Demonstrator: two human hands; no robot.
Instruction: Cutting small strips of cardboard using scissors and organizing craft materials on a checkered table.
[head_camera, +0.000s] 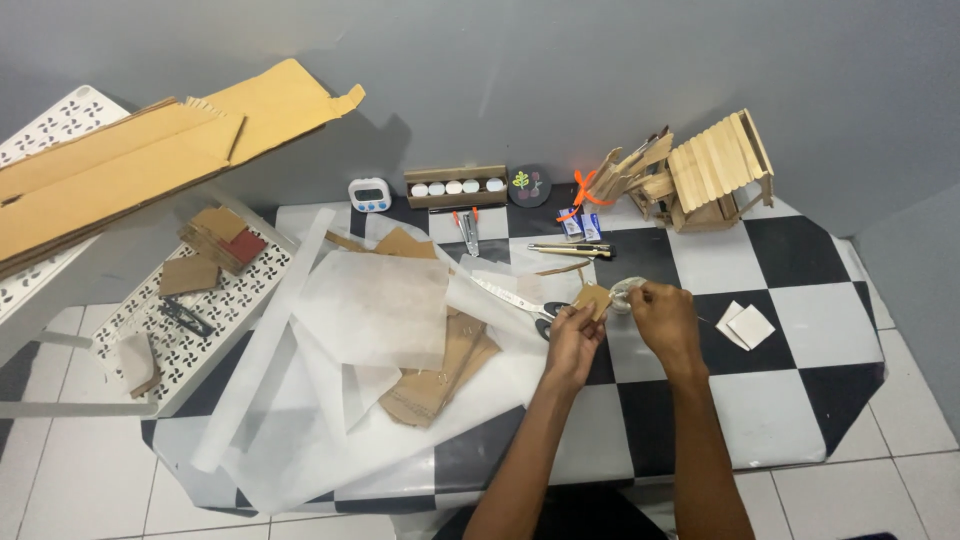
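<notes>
left hand (573, 335) pinches a small brown cardboard piece (592, 299) | right hand (664, 316) grips a clear tape roll (625, 294), touching the piece at its 3 o'clock | both held just above the checkered surface (800, 330), centre | scissors (520, 299) at 9 o'clock of the hands | stick house (715, 172) at 1 o'clock | white paper sheets (375, 310) further at 9 o'clock
</notes>
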